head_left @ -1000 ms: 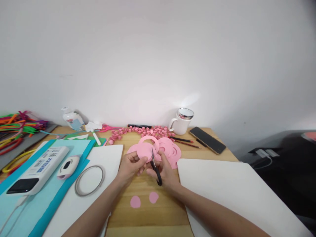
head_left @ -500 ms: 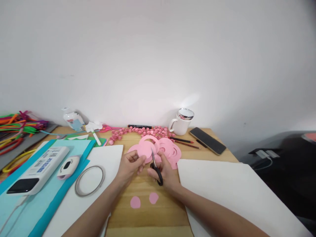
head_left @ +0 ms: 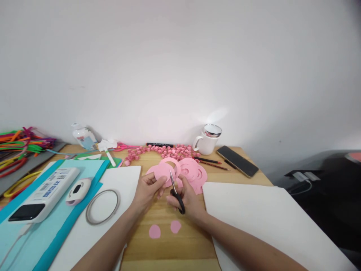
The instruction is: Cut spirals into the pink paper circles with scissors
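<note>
Between thumb and fingers, my left hand [head_left: 148, 190] pinches a round pink paper disc [head_left: 161, 172], tilted up above the table. My right hand [head_left: 186, 197] is closed around the black handles of a pair of scissors [head_left: 177, 197]. Their metal blades point up and left, against the disc's right edge. A curved strip of pink paper [head_left: 174, 162] arches behind the disc; whether it is still joined to it I cannot tell. Behind the hands lies a pile of pink paper cut-outs [head_left: 194, 171]. Two small pink paper circles [head_left: 154, 231] lie on the wooden table nearer to me.
Rolled pink paper pieces [head_left: 180, 151] are heaped at the back beside a white mug [head_left: 208, 140]. Pencils [head_left: 208, 160] and a phone [head_left: 237, 161] lie right. White sheets [head_left: 262, 214] flank the hands. A tape ring [head_left: 102, 207] and a power bank [head_left: 45, 194] lie left.
Both hands, with disc and scissors, have shifted slightly left and down. The blades now tilt further left over the disc's edge. The small circles have not moved.
</note>
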Demonstrator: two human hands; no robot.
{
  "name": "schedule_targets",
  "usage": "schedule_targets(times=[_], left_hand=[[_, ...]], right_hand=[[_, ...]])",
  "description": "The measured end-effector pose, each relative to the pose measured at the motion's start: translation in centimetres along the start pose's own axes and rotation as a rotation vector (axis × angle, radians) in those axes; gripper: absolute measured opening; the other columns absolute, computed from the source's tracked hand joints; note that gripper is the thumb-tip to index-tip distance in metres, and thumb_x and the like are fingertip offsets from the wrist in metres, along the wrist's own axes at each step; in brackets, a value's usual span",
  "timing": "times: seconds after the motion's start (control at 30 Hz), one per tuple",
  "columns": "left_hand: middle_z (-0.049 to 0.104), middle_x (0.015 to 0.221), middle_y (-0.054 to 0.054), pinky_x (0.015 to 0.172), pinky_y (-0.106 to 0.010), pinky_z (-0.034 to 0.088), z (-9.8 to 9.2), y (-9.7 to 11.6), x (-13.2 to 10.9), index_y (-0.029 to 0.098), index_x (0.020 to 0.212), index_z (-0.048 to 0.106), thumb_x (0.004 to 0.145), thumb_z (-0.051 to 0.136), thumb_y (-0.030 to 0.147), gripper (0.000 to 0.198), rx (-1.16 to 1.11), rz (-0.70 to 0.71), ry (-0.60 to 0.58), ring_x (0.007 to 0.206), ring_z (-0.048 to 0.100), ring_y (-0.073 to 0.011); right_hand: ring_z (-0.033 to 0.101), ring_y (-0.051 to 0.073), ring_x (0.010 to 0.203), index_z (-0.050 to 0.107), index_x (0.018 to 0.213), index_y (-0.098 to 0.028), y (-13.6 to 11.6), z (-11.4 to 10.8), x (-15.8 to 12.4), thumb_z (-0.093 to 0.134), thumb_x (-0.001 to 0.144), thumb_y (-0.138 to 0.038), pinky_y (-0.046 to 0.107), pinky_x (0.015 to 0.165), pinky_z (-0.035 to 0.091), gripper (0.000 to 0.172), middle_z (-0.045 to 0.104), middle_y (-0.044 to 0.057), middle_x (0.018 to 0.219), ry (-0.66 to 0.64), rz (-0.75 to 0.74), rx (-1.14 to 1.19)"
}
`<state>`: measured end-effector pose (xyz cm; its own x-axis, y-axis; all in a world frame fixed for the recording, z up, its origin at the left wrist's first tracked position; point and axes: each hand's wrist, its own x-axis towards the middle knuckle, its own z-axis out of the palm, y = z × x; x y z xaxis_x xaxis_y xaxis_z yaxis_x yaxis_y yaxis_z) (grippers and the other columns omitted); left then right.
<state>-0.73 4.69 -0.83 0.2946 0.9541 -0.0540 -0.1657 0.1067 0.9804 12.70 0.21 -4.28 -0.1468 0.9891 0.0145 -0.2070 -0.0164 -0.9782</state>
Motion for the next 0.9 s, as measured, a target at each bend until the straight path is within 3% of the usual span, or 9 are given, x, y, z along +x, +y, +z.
schedule_targets(times=[0.23, 0.57, 0.9], left_hand=[[0.047, 0.036, 0.006, 0.035, -0.017, 0.021, -0.17, -0.22, -0.1, 0.013, 0.056, 0.056, 0.065, 0.07, 0.031, 0.025, 0.101, -0.025, -0.011, 0.031, 0.033, -0.0031], [0.045, 0.036, 0.007, 0.037, -0.017, 0.02, -0.14, -0.24, -0.03, 0.013, 0.059, 0.056, 0.068, 0.068, 0.03, 0.023, 0.09, 0.011, -0.029, 0.033, 0.032, -0.0027], [0.042, 0.034, 0.008, 0.037, -0.019, 0.018, 0.29, 0.43, -0.16, 0.014, 0.058, 0.054, 0.063, 0.069, 0.037, 0.028, 0.076, -0.001, 0.044, 0.033, 0.029, -0.0032]], right_hand=[[0.048, 0.012, 0.056, 0.019, 0.123, -0.025, 0.54, -0.31, 0.19, 0.077, 0.061, -0.026, 0.022, 0.051, 0.037, 0.085, 0.05, -0.007, 0.064, 0.028, -0.074, -0.003], [0.04, 0.007, 0.049, 0.025, 0.119, -0.022, 0.32, -0.28, 0.26, 0.076, 0.062, -0.024, 0.018, 0.046, 0.031, 0.076, 0.046, -0.01, 0.059, 0.029, -0.037, 0.042], [0.035, 0.005, 0.04, 0.027, 0.117, -0.023, 0.17, -0.18, 0.21, 0.073, 0.065, -0.029, 0.014, 0.037, 0.028, 0.069, 0.041, -0.013, 0.051, 0.041, -0.015, -0.009]])
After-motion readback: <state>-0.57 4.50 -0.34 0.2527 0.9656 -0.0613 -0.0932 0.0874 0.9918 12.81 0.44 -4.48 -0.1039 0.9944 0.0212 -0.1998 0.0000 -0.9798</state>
